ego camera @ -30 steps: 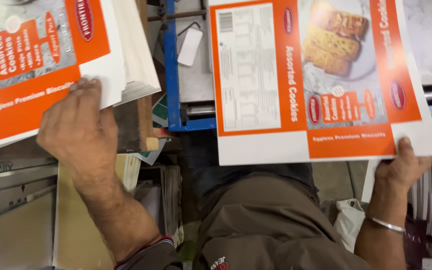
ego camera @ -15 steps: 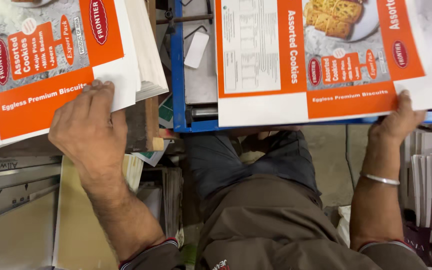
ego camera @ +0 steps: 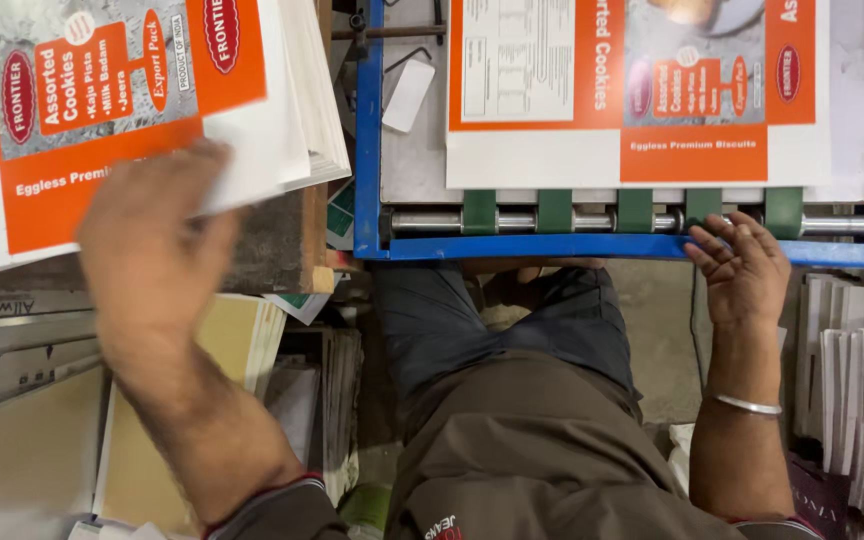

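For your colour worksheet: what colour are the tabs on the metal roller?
Green tabs, head view.

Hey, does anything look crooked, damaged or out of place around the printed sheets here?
Nothing stands out. The printed sheet lies flat and square on the blue-framed table, and the stack under the left hand looks tidy.

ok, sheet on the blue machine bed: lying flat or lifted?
Flat. The printed sheet lies spread on the bed, edge at the green rollers; right hand off it, on the blue frame.
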